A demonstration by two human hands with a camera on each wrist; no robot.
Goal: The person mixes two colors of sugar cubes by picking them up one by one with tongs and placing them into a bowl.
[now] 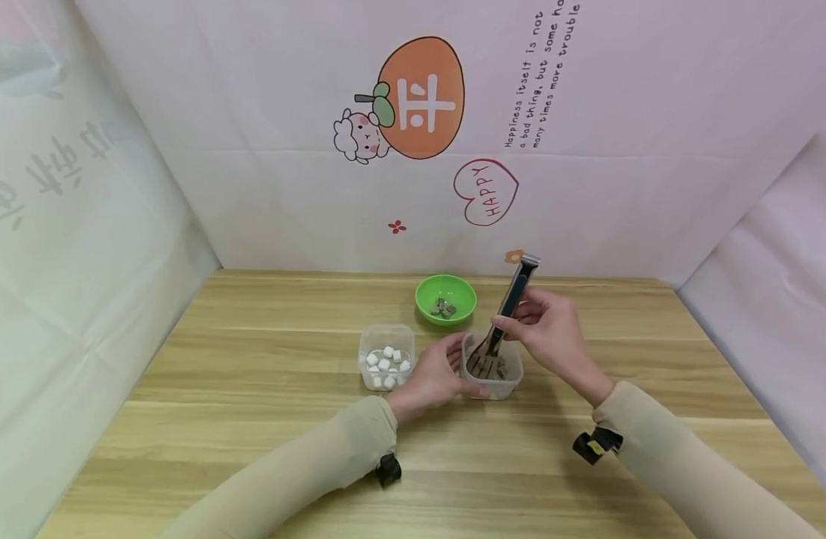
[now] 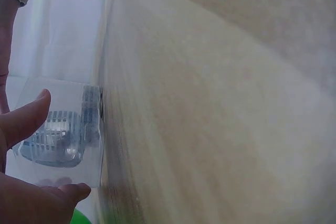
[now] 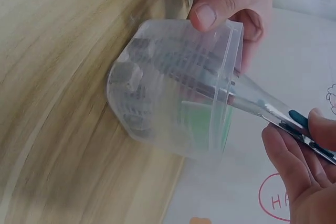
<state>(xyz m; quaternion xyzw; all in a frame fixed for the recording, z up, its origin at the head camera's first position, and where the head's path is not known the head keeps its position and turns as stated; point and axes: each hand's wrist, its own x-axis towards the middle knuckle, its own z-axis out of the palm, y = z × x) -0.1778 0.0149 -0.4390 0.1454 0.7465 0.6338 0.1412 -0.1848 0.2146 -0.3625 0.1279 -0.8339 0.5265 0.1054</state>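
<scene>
My left hand grips the left side of a clear plastic container, its thumb at the front and fingers behind. Inside lie greyish-brown cubes, low against the wall in the right wrist view. My right hand pinches metal tongs with dark grips, thumb on one side and fingers on the other. The tongs slant down into that container, and their slotted ends are among the cubes. The container stands on the wooden table, slightly tilted in the right wrist view by the camera angle.
Left of my left hand is a second clear container with several white cubes. A green bowl behind the containers holds several greyish-brown cubes. The wooden table ends at a printed white curtain.
</scene>
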